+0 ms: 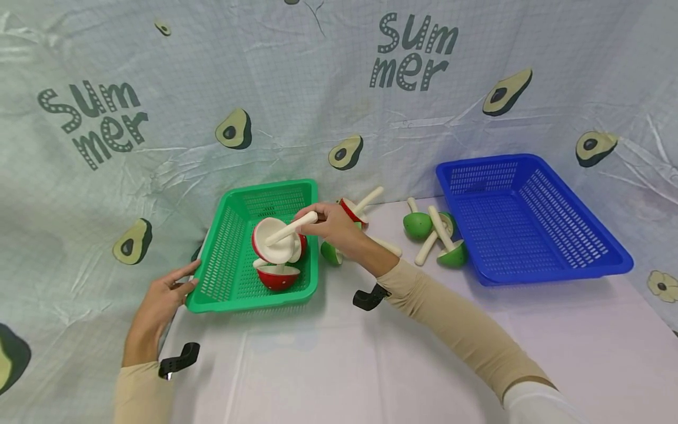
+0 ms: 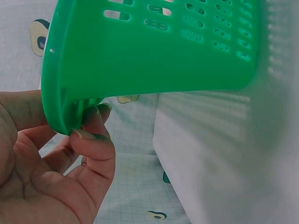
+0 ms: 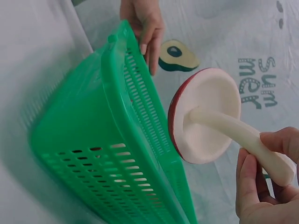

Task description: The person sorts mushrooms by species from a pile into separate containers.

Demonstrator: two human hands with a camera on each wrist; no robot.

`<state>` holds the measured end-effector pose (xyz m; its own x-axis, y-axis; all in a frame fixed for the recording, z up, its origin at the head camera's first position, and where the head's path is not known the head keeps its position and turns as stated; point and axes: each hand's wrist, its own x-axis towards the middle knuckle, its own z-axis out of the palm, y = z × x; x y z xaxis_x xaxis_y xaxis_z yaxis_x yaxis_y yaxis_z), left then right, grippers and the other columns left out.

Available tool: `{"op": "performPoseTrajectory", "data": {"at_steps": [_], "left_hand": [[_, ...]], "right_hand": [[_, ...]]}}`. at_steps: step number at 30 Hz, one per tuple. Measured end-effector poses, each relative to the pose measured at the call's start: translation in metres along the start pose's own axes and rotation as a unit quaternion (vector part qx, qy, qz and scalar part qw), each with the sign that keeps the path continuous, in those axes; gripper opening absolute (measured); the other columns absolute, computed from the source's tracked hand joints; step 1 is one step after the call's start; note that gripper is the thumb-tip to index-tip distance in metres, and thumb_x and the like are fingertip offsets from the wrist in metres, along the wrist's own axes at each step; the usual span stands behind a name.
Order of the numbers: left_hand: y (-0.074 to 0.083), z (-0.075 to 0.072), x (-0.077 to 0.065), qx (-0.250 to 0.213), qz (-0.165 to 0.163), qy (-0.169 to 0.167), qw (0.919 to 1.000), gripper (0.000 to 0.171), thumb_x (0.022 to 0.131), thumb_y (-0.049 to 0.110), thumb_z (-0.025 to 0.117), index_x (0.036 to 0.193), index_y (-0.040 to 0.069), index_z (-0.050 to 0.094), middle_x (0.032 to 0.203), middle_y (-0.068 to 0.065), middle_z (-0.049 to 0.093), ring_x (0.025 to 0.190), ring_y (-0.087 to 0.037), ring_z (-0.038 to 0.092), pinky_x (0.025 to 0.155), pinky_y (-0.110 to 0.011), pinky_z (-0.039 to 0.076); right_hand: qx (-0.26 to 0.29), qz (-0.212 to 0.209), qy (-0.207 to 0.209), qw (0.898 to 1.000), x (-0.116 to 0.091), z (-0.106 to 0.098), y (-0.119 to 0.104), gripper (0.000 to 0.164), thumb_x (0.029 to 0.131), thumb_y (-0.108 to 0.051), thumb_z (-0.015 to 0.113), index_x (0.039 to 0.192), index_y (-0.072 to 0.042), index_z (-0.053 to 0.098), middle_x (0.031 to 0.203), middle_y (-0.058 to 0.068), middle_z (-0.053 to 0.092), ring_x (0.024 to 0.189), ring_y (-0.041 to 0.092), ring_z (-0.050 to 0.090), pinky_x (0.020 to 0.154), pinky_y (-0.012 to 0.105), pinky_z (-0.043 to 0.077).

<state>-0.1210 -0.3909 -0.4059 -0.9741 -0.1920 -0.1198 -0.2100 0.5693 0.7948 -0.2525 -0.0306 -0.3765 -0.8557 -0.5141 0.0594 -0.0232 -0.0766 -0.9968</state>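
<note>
My right hand (image 1: 339, 227) pinches the cream stem of a toy mushroom (image 3: 205, 116) between thumb and fingers. Its red cap is tilted, with the pale hollow underside facing up, and it hangs over the green basket (image 1: 238, 306). Inside that basket lie other red-capped mushrooms (image 1: 278, 280), partly hidden by the held one. At the basket's left side, my left hand (image 1: 161, 303) grips the rim near the front corner. The left wrist view shows its thumb and fingers curled at the rim's edge (image 2: 53, 93).
Between the baskets, a red-capped mushroom (image 1: 352, 210) and several green-capped mushrooms (image 1: 417, 225) lie on the white table (image 1: 318, 365). A blue basket (image 1: 556, 278) stands to the right. Behind everything hangs a cloth printed with avocados (image 1: 235, 129).
</note>
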Motion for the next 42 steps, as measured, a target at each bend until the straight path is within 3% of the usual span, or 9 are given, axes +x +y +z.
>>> {"op": "performPoseTrajectory", "data": {"at_steps": [3, 10, 15, 26, 34, 42], "left_hand": [[0.001, 0.0, -0.001, 0.001, 0.0, 0.0, 1.0, 0.054, 0.107, 0.022, 0.051, 0.158, 0.01, 0.036, 0.148, -0.02, 0.041, 0.085, -0.005, 0.055, 0.069, -0.024, 0.049], [0.002, -0.001, -0.001, 0.01, -0.006, -0.002, 0.9999, 0.054, 0.107, 0.023, 0.051, 0.158, 0.012, 0.036, 0.149, -0.019, 0.041, 0.086, -0.006, 0.054, 0.07, -0.024, 0.048], [0.005, -0.001, 0.0, 0.02, -0.009, -0.004, 0.9997, 0.054, 0.107, 0.024, 0.051, 0.158, 0.014, 0.036, 0.15, -0.02, 0.041, 0.088, -0.005, 0.054, 0.072, -0.023, 0.048], [0.004, 0.0, -0.001, 0.01, -0.013, -0.004, 0.9999, 0.054, 0.107, 0.023, 0.051, 0.158, 0.014, 0.036, 0.151, -0.02, 0.04, 0.091, -0.002, 0.056, 0.074, -0.022, 0.051], [0.003, 0.001, 0.0, -0.003, -0.021, 0.001, 0.9998, 0.054, 0.107, 0.022, 0.051, 0.158, 0.013, 0.036, 0.151, -0.021, 0.04, 0.092, -0.002, 0.056, 0.074, -0.022, 0.051], [0.003, 0.001, 0.0, -0.009, -0.019, 0.007, 0.9998, 0.053, 0.107, 0.02, 0.053, 0.157, 0.012, 0.038, 0.149, -0.021, 0.041, 0.085, -0.004, 0.057, 0.07, -0.023, 0.051]], "right_hand": [[-0.008, 0.001, -0.008, 1.0, 0.003, 0.008, 0.001, 0.02, 0.093, -0.01, 0.075, 0.113, -0.006, 0.072, 0.108, 0.007, 0.071, 0.094, 0.018, 0.061, 0.099, 0.055, 0.047], [-0.008, 0.01, -0.035, 0.999, 0.008, 0.022, 0.004, 0.02, 0.093, -0.009, 0.074, 0.112, -0.005, 0.072, 0.108, 0.008, 0.07, 0.093, 0.017, 0.062, 0.077, 0.028, 0.051], [-0.025, 0.028, -0.053, 0.998, 0.01, 0.031, 0.003, 0.021, 0.092, -0.01, 0.075, 0.113, -0.007, 0.073, 0.108, 0.006, 0.07, 0.093, 0.017, 0.061, 0.072, 0.027, 0.049], [-0.036, 0.057, -0.059, 0.996, 0.017, 0.057, 0.007, 0.019, 0.089, -0.004, 0.077, 0.107, -0.006, 0.075, 0.102, 0.005, 0.071, 0.093, 0.017, 0.064, 0.08, 0.029, 0.054], [-0.052, 0.074, -0.058, 0.994, 0.02, 0.075, 0.007, 0.014, 0.088, -0.007, 0.079, 0.102, -0.01, 0.077, 0.099, 0.002, 0.071, 0.093, 0.015, 0.063, 0.098, 0.05, 0.051], [-0.067, 0.062, -0.073, 0.993, 0.021, 0.089, 0.005, 0.013, 0.089, -0.01, 0.079, 0.102, -0.012, 0.076, 0.097, -0.002, 0.071, 0.092, 0.01, 0.062, 0.08, 0.025, 0.053]]}}
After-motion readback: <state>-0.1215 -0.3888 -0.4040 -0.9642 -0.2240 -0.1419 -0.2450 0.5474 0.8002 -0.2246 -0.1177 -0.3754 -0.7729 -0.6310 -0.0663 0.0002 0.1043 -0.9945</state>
